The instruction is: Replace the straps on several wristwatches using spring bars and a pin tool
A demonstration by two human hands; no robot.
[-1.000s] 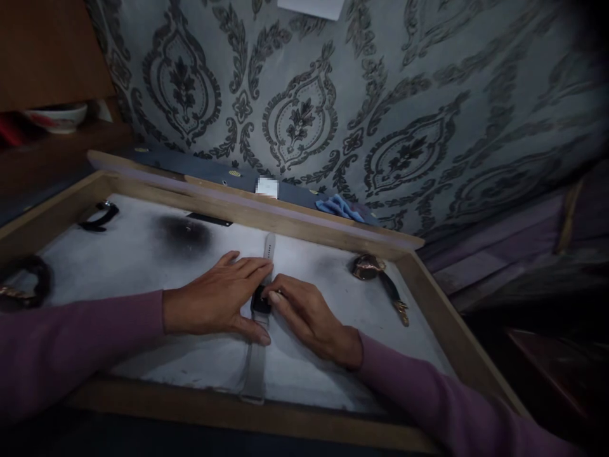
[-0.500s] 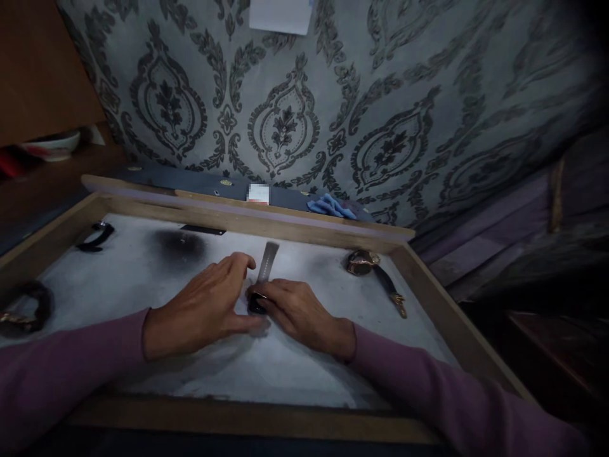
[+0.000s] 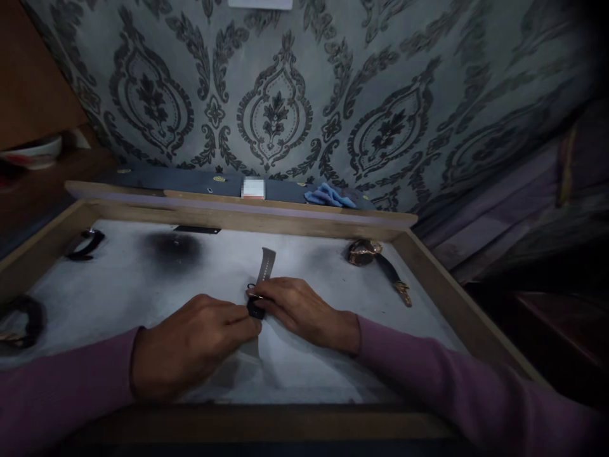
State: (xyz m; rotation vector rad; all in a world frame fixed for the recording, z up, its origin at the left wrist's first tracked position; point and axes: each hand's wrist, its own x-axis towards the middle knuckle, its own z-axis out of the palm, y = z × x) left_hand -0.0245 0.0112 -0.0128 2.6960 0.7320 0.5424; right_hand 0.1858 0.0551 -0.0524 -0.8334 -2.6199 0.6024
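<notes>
1. L hand (image 3: 195, 339): thumb + fingers pinched tight, no gap seen, on near edge of watch (image 3: 255, 311), approx. where the strap joins; exact contact hidden by knuckles.
2. R hand (image 3: 299, 311): thumb + index nearly together, gripping the far/right side of the same watch; other fingers curled behind.
3. Watch: between both hands, approx. mid-surface, a bit nearer the front. Body dark, squarish, rounded corners.
4. Handling (my view): steady body w/ one hand, work small w/ the other; light pressure, pads on the edges rather than the face, strap not twisted.
5. Strap (image 3: 266, 263): grey, flat, prob. soft rubber; row of holes, far end sticks out past R fingers. Near half shows below L fingers, partly hidden.
6. Small dark loop by R fingertips; can't tell what.
7. Surface (image 3: 309, 371): white, smooth-ish, smudged, w/ raised wooden rim (image 3: 266, 221).
8. R side: gold-coloured watch (image 3: 364, 252), dark strap, metal clasp. L side: black watch (image 3: 88, 246) + bulkier dark watch (image 3: 29, 320), both curved.
9. Beyond rim: crumpled blue cloth (image 3: 329, 195), soft folds.
</notes>
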